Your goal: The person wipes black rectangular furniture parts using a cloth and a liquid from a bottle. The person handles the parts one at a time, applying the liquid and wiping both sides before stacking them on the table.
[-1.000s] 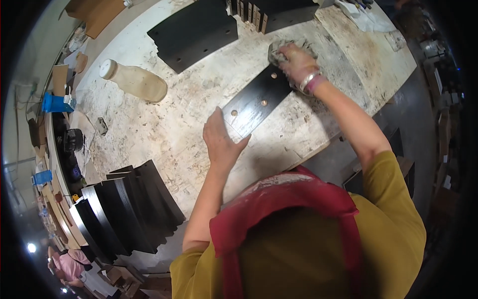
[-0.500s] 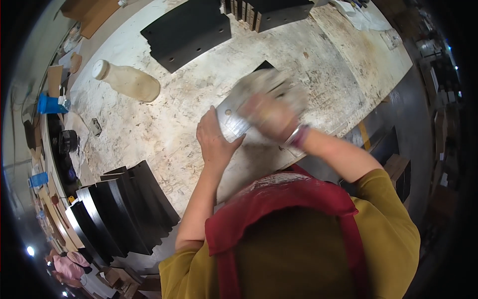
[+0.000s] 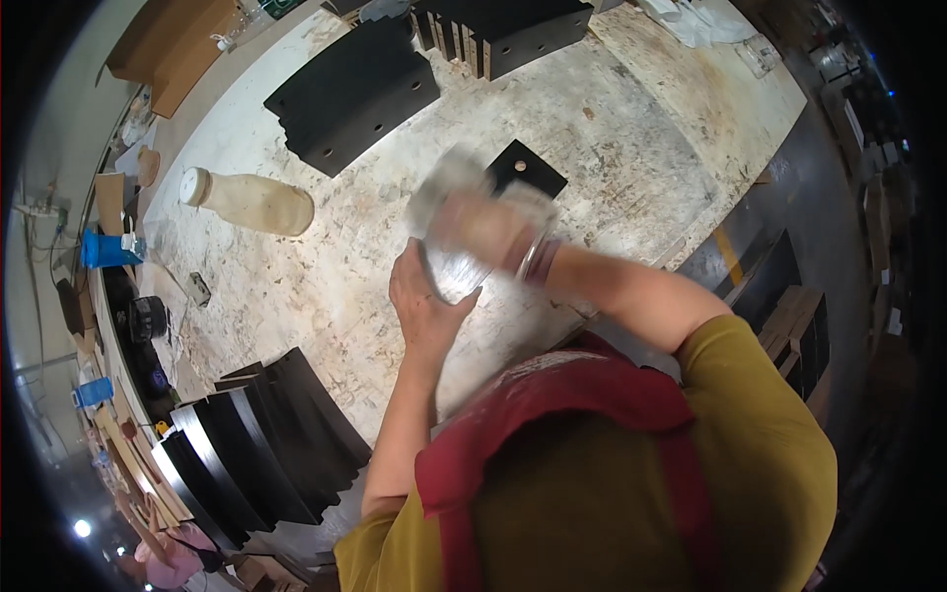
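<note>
Left hand (image 3: pixel 426 308) grips the flat, black, rectangular panel (image 3: pixel 543 180); right hand (image 3: pixel 485 229) clasps grey cloth (image 3: pixel 444 185). Apparent step: wiping; the next stroke requires steady bracing.

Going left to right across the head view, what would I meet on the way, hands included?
Blue container, capped bottle, left hand, right hand (blurred), crumpled white sheet at the upper right.

Workshop. Signs: broad worktable (image 3: pixel 326 281), top stained and scuffed; batch of drilled black boards (image 3: pixel 360 104) along its far edge; ribbed-looking row of black panels (image 3: pixel 271 429) at near left corner; co-worker (image 3: pixel 178 555) beyond.
</note>
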The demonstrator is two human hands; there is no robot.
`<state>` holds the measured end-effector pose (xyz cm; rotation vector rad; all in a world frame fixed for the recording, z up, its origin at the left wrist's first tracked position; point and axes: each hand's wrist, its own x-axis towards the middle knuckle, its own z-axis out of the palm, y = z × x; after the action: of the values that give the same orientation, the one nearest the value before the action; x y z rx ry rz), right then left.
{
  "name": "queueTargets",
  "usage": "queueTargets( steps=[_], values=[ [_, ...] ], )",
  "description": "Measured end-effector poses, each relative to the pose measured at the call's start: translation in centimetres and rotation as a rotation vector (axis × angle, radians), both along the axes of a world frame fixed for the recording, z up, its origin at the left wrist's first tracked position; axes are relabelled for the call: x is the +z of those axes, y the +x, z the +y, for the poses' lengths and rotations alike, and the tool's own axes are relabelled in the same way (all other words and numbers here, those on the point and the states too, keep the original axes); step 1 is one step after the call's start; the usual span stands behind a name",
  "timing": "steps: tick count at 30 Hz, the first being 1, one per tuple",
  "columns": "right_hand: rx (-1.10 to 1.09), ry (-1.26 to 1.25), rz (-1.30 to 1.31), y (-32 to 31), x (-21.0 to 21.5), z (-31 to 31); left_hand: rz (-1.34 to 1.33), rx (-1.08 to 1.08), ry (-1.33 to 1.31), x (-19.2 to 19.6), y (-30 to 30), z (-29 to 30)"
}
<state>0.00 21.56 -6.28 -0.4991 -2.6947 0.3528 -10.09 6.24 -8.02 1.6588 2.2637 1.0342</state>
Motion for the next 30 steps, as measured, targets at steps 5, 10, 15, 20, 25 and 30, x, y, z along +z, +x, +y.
queueTargets(
  steps=[5,10,15,20,25,30],
  values=[
    [-0.674,-0.301,-0.113,10.3,-0.2,14.6,0.025,-0.095,-0.032,0.8,0.4,0.0],
    [-0.644,-0.407,0.041,17.7,-2.1,13.6,0.145,-0.139,-0.189,2.9,1.1,0.6],
    [-0.602,-0.44,0.12,18.3,-2.3,11.9,0.02,-0.133,-0.259,2.8,0.1,2.0],
    [-0.698,-0.472,0.2,18.0,-0.5,10.1,-0.059,-0.104,-0.174,2.8,-1.0,1.0],
    [-0.272,-0.382,0.265,6.0,7.1,0.2,-0.111,-0.039,-0.119,1.4,-0.9,0.4],
    [0.056,-0.177,0.06,0.9,0.9,-2.1,-0.113,-0.042,-0.047,0.7,-0.6,1.0]
  ],
)
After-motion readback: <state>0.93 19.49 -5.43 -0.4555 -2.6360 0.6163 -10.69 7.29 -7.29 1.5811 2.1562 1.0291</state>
